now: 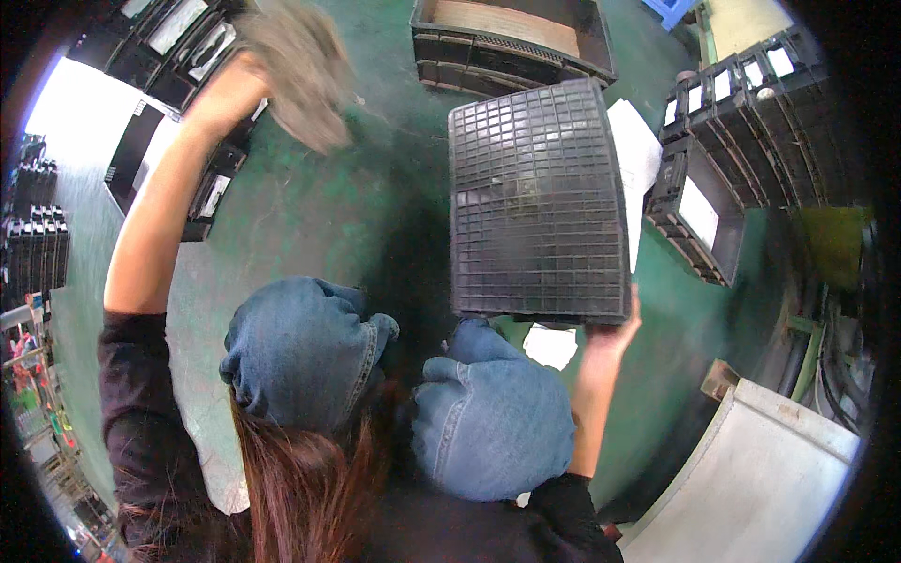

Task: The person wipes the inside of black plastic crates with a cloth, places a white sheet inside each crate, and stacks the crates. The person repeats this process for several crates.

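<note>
My left hand [242,83] is raised at the upper left, gripping a grey-brown cloth [305,80] that is smeared by motion. The cloth hangs over the floor, apart from the crate. My right hand [615,328] holds a black plastic crate [535,202] by its near right corner. The crate's gridded underside is turned up toward me, with a small pale mark near its middle. Most of my right fingers are hidden behind the crate. White sheets [636,155] show along its right edge.
Another black crate [511,56] stands beyond, with a brown bottom. Stacked black crates [751,122] line the right, beside a single crate [696,211]; more crates [202,42] stand at the upper left. A pale panel [751,479] is at lower right. My knees [305,352] are below the crate.
</note>
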The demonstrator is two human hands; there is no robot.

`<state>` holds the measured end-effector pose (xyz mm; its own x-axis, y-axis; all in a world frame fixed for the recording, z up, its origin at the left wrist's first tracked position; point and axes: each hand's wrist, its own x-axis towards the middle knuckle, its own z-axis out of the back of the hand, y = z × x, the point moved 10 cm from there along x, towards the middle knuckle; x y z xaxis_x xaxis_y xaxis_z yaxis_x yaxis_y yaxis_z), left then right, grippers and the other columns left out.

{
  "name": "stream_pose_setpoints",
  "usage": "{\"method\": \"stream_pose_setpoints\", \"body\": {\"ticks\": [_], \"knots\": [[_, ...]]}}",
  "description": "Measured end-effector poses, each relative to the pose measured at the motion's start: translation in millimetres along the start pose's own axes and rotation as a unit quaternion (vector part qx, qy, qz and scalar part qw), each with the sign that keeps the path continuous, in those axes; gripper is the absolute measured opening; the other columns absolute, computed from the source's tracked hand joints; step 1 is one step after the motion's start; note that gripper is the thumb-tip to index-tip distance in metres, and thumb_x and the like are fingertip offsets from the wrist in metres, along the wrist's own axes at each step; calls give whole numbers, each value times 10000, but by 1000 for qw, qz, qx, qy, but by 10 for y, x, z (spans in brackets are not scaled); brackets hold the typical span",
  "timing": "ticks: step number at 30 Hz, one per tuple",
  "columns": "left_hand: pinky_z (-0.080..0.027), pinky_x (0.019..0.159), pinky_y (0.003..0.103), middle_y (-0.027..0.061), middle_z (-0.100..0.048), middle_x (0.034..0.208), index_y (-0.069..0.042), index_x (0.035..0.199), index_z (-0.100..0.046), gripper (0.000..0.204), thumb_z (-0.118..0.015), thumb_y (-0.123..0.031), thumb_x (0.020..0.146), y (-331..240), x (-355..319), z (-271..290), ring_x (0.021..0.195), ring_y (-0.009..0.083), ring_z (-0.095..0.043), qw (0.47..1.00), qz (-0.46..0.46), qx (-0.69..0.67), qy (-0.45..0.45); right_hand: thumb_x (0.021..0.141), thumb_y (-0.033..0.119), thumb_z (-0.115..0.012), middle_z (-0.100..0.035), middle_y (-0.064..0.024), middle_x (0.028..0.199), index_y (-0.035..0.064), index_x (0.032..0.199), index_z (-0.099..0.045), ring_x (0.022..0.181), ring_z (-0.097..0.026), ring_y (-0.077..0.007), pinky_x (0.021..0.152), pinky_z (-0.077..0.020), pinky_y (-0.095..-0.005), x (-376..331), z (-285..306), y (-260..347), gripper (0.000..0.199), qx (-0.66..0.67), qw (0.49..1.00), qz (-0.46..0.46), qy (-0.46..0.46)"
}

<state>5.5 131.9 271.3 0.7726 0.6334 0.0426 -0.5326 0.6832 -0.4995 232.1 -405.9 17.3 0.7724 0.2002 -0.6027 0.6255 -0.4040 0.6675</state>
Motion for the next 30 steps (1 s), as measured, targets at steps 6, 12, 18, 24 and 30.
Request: {"method": "stream_pose_setpoints", "body": {"ticks": [6,12,18,24,30], "knots": [[-447,923,279,29,-672,1067,-26,1091,-663,240,-568,-154,913,189,10,-604,982,132,-605,992,-50,-6,113,788,309,-723,-622,-101,1098,-18,1219,-529,943,-613,-195,804,-498,-325,-673,-875,936,575,-204,958,169,113],[-467,807,233,32,-682,992,-31,1063,-671,273,-599,-244,909,597,-21,45,897,105,-616,943,3,-289,-163,640,190,-806,-571,-102,822,48,839,-613,825,-570,-284,796,-448,-382,-1337,-1946,360,311,-573,595,470,311],[-460,824,250,10,-643,1036,-13,1133,-615,322,-564,-263,935,-22,89,-109,918,105,-590,930,7,-346,-121,692,223,-759,-537,-69,783,65,785,-543,854,-546,-272,947,-394,-426,-1044,-1384,-973,283,-612,390,537,430],[-469,831,292,56,-648,1025,0,1099,-612,392,-564,-343,914,-391,201,-1454,961,147,-597,905,78,-418,15,756,257,-715,-606,-111,927,44,934,-616,951,-561,-285,921,-420,-411,-829,-1270,-1017,294,-662,415,415,467],[-417,969,413,241,-523,1266,14,1331,-401,677,-514,-497,902,338,231,-2489,1116,368,-551,996,28,-84,-14,783,125,-683,-563,-108,1053,70,1062,-578,995,-563,-315,816,-489,-403,-307,-1806,-839,304,-646,517,402,393]]}}
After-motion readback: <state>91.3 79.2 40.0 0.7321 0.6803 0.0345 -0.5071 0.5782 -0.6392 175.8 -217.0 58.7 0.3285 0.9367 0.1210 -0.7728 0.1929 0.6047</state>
